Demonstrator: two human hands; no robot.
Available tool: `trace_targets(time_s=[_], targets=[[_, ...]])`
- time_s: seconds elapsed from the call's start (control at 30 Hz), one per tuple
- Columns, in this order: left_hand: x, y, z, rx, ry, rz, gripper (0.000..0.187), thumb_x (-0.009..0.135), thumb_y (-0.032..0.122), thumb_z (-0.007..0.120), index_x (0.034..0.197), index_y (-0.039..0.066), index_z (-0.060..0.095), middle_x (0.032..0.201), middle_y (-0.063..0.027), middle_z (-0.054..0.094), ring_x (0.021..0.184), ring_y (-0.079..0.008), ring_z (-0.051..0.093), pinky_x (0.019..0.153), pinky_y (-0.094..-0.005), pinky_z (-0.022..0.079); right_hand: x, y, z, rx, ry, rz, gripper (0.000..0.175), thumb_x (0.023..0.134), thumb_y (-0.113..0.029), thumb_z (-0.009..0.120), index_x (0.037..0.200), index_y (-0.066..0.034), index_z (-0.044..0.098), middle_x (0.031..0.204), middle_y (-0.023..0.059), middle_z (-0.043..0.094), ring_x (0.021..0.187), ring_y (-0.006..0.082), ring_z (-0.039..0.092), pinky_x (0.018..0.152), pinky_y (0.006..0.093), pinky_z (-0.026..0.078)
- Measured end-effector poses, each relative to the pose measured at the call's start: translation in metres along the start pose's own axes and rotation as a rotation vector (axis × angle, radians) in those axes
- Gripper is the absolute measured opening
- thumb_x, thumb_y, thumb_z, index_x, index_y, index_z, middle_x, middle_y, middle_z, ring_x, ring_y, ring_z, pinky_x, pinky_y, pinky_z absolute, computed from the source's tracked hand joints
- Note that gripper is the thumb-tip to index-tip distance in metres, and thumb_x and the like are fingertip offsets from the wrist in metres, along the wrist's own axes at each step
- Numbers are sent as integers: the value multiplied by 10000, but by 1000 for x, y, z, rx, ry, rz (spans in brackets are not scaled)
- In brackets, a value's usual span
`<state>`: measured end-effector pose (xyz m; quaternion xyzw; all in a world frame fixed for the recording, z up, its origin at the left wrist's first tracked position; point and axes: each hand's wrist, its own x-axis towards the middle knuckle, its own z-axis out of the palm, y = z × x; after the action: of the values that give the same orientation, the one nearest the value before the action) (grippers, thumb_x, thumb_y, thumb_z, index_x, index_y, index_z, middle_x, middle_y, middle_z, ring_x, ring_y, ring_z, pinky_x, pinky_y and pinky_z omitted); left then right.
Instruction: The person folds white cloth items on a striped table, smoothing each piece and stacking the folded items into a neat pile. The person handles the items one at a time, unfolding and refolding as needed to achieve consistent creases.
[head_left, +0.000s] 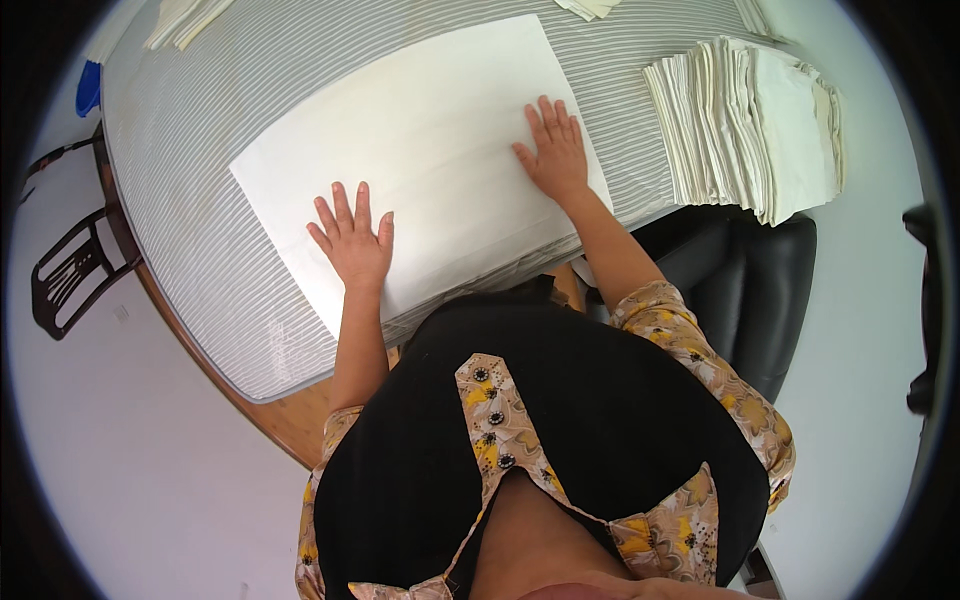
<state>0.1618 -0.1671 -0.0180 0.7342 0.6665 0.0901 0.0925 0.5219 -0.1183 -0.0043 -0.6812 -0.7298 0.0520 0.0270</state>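
Observation:
A large white cloth (442, 142) lies flat, with faint creases, on a table covered by a striped cloth (187, 225). Palm down with fingers spread, my left hand (356, 240) rests on the cloth's left part, near its lower edge. My right hand (553, 150) lies flat near the cloth's right edge, fingers slightly apart. Neither hand grips anything. To the right of my right hand, at the table's edge, stands a thick stack of folded white cloths (750, 127).
More folded white cloths (187, 19) lie at the far left of the table, and others (589, 7) at the far edge. A dark wooden chair (75, 274) stands left of the table. Under the stack's side is a black padded seat (757, 277). A blue object (88, 88) shows beyond the left corner.

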Motion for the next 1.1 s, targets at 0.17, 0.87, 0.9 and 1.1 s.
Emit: trace_targets(time_s=[0.17,0.87,0.9,1.1], targets=[[-13,-3,-6,57,-74,-174,649,987,516,547,1560,249,402,1688,-140,153,1535,-478,16,1195,-663,9,-9,-36,-2,-98,12,60,730,986,-502,537,1563,-98,347,1672,113,204,1554,313,138,1233,569,89],[-42,25,-1,-24,32,-163,617,1046,386,449,1583,109,325,1674,-198,161,1558,-389,56,1235,-569,27,-53,-32,-5,0,74,-106,667,950,-443,611,1530,-176,421,1645,74,294,1531,323,206,1214,587,151],[-45,41,3,-47,23,-50,619,1040,390,472,1581,124,334,1676,-162,187,1559,-372,86,1233,-580,50,-58,-52,-5,137,-16,-202,666,937,-433,621,1521,-171,435,1643,78,302,1529,323,213,1209,597,154],[-73,90,12,-72,-135,207,621,960,448,570,1525,219,450,1650,-31,306,1540,-337,194,1214,-636,83,-108,-55,-8,204,-56,-344,618,934,-456,619,1482,-199,498,1609,37,370,1519,317,236,1205,582,198]])
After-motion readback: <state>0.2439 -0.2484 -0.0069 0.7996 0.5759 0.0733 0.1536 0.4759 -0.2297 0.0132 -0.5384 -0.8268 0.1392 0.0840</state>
